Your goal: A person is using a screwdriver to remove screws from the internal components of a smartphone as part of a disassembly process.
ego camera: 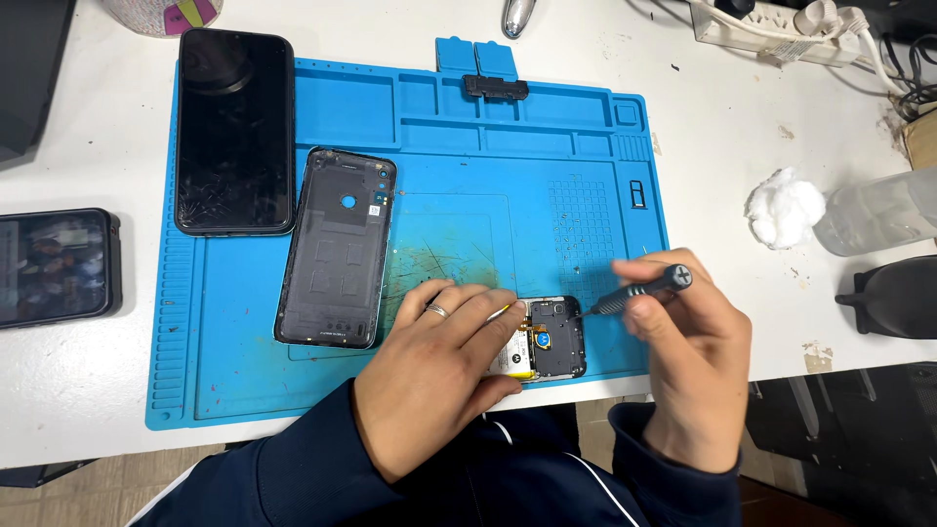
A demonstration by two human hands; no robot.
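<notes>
A: Item 1, nearest the camera?

B: Left hand [434,376], ring on 1 finger, laid flat with fingers spread over an opened phone [549,338]. It presses down and does not clasp. Most of the phone is hidden under the palm; only its upper end shows, with a dark inner frame, a blue dot and a strip of pale battery.

A: Item 2?

B: Right hand [695,356], fingers pinched shut round a screwdriver [639,289] with a grey knurled shaft and dark cap. The tip meets the phone's upper right corner; the exact screw is too small to make out.

A: Where does the phone lie?

B: At the near edge of a blue work mat [488,166], right of centre, on the white table [88,390].

A: Item 3, mid-mat?

B: 1 detached back cover [337,249], dark grey, inner face up, tilted slightly, with a round blue-rimmed opening. Scratch marks on the mat lie between it and the left hand.

A: Further out?

B: 1 black phone [235,132], glass cracked low down, straddling the mat's left upper edge. Another phone in a case [57,266] sits off the mat at far left, cut by the picture edge, screen blurred.

A: Right side?

B: 1 cotton wad [784,208], 1 clear bottle [878,213] cut off, 1 dark object below it that cannot be identified, and a power strip [771,29] at the top.
</notes>
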